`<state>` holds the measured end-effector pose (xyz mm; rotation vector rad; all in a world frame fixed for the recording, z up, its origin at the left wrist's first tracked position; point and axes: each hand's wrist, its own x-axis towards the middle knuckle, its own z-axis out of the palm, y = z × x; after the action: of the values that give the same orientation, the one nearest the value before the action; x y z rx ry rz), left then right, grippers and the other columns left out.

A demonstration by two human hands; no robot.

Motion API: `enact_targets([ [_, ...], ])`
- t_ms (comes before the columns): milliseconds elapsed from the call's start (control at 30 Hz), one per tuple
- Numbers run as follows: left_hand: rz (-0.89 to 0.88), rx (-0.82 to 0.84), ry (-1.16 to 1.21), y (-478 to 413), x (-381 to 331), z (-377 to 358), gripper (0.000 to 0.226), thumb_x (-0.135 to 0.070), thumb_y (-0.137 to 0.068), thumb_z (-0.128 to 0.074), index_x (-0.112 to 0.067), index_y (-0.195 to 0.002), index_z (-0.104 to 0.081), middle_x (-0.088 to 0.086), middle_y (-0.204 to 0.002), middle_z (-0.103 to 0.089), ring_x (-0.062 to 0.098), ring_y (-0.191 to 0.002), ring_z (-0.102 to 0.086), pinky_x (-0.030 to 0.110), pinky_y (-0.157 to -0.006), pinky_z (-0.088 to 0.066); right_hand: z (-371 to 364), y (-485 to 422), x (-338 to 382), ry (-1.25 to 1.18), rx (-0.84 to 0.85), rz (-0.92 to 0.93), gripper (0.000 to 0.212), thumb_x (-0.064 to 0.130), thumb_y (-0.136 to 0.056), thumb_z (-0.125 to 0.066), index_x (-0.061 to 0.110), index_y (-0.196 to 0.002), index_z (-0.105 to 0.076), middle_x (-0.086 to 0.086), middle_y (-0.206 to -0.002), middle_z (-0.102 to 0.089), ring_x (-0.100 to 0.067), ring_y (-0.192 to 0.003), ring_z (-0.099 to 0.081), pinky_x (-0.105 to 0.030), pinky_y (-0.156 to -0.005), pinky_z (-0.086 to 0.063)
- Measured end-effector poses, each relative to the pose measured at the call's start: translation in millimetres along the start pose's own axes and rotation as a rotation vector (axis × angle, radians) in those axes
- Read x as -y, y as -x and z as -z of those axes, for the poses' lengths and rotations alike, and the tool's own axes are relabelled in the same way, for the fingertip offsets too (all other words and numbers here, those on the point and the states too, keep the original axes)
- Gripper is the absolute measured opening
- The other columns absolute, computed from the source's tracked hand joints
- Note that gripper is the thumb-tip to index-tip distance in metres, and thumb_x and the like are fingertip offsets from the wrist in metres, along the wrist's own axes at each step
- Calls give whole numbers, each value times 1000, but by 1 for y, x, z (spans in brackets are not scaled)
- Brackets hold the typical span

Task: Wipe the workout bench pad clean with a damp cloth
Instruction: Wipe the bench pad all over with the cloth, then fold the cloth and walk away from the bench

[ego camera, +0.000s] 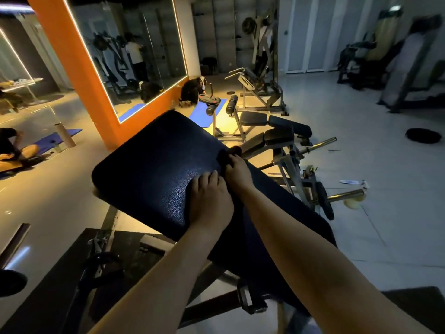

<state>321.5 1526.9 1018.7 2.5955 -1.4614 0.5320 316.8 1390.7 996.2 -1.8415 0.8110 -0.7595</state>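
The dark blue textured bench pad (154, 162) slopes away from me across the middle of the head view. My left hand (209, 198) lies flat on the pad near its right side, fingers together and holding nothing. My right hand (237, 171) is just beyond it at the pad's right edge, fingers closed on a small dark cloth (223, 157) pressed against the pad. The cloth is mostly hidden by the fingers and blends with the dark pad.
The bench's metal frame (108, 225) stands on a tiled floor. Another bench and barbell sleeves (320, 143) sit close on the right, with a weight plate (325, 201). An orange mirrored wall (79, 63) rises to the left. A person sits on a blue mat (55, 138).
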Motion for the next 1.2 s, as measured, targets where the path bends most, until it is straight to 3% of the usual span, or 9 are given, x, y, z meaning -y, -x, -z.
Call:
enact_targets([
  [67, -44, 28, 9, 7, -6, -4, 49, -28, -100, -33, -11, -144, -46, 7, -156, -38, 25, -143, -29, 44, -119, -17, 17, 20, -27, -45, -64, -120, 27, 12, -100, -44, 23, -118, -62, -6, -117, -65, -15, -100, -63, -36, -89, -51],
  [133, -82, 75, 14, 16, -17, -10, 50, -29, -100, -34, -10, -145, -45, 8, -157, -36, 26, -143, -29, 44, -119, -17, 36, 43, -57, -48, -100, -256, 29, 13, -100, -42, 20, -121, -61, -4, -109, -65, -16, -94, -64, -35, -82, -52],
  [267, -179, 158, 46, 40, -49, -31, 47, -30, -98, -38, -9, -139, -49, 8, -153, -41, 27, -138, -34, 44, -116, -21, 71, 94, -116, 67, -171, -480, 46, 16, -100, -38, 18, -146, -48, -8, -138, -56, -27, -120, -57, -40, -101, -45],
  [600, -379, 315, 311, 114, -147, -88, 39, -15, -97, -35, -12, -130, -56, 3, -140, -53, 22, -132, -39, 35, -115, -25, 134, 224, -211, 207, -227, -755, 42, 9, -100, -35, 13, -135, -57, -17, -132, -60, -38, -115, -57, -43, -100, -47],
  [733, -341, 511, 506, 127, -188, -116, 36, -14, -97, -39, -11, -127, -59, 4, -133, -55, 24, -128, -44, 33, -106, -37, 168, 263, -225, 162, -245, -717, 40, 6, -100, -39, 10, -135, -58, -16, -131, -63, -34, -115, -60, -37, -93, -48],
  [867, -327, 650, 632, 141, -256, -126, 42, -29, -101, -40, -19, -141, -50, 14, -133, -55, 30, -124, -48, 41, -100, -46, 220, 287, -239, 25, -351, -619, 33, 15, -102, -41, 17, -129, -62, -9, -117, -68, -22, -91, -61, -29, -70, -47],
  [967, -328, 701, 793, 159, -335, -121, 46, -37, -102, -41, -26, -147, -42, 12, -127, -61, 29, -111, -56, 41, -89, -51, 279, 304, -257, -77, -428, -595, 32, 18, -102, -46, 19, -129, -62, -5, -117, -67, -21, -98, -62, -33, -81, -52],
  [1100, -229, 796, 968, 189, -457, -110, 42, -38, -103, -44, -30, -144, -41, 3, -117, -63, 15, -87, -62, 26, -69, -47, 377, 343, -305, -196, -520, -663, 24, 23, -99, -53, 23, -119, -65, -8, -117, -64, -26, -99, -65, -43, -88, -57],
  [1200, -187, 863, 1103, 214, -550, -102, 43, -40, -102, -46, -29, -144, -42, 4, -124, -63, 22, -106, -64, 37, -89, -53, 455, 375, -347, -249, -591, -720, 29, 32, -87, -58, 30, -115, -66, -11, -123, -61, -29, -99, -65, -49, -91, -57],
])
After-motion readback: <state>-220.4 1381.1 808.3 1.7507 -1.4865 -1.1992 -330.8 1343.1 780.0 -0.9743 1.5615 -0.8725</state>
